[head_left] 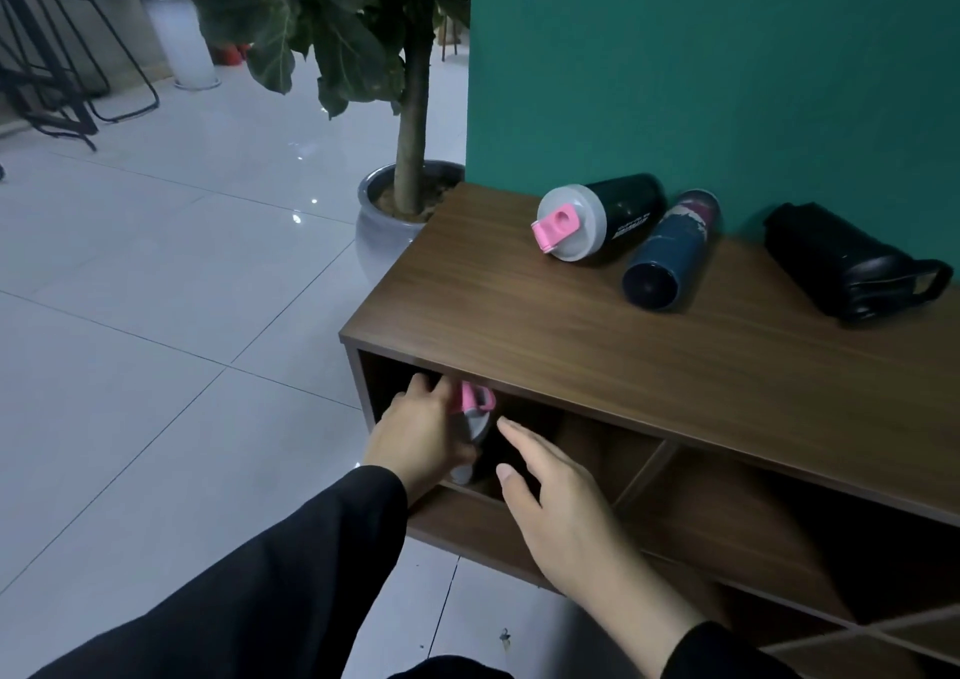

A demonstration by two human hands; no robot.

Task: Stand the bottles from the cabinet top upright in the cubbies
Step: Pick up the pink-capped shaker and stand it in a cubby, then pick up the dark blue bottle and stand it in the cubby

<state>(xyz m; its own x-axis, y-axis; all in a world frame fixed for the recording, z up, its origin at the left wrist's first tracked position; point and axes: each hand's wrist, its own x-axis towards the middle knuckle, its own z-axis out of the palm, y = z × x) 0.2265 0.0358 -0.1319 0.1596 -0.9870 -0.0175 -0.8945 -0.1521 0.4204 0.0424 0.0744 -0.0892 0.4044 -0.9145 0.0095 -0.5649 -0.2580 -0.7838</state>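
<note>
A: Shaker with pink flip cap is in the leftmost cubby, cap up, long axis almost vertical, top leaning a little to the far side. Left hand is wrapped around it; right hand is just beside, fingers spread, holding nothing.

B: So which step?

A: Placing, I think. Next, settle the base flat and release without tipping.

B: And the cabinet top?

A: Three bottles lie flat at the far side: second shaker, blue bottle, black bottle, bottoms toward the wall.
</note>
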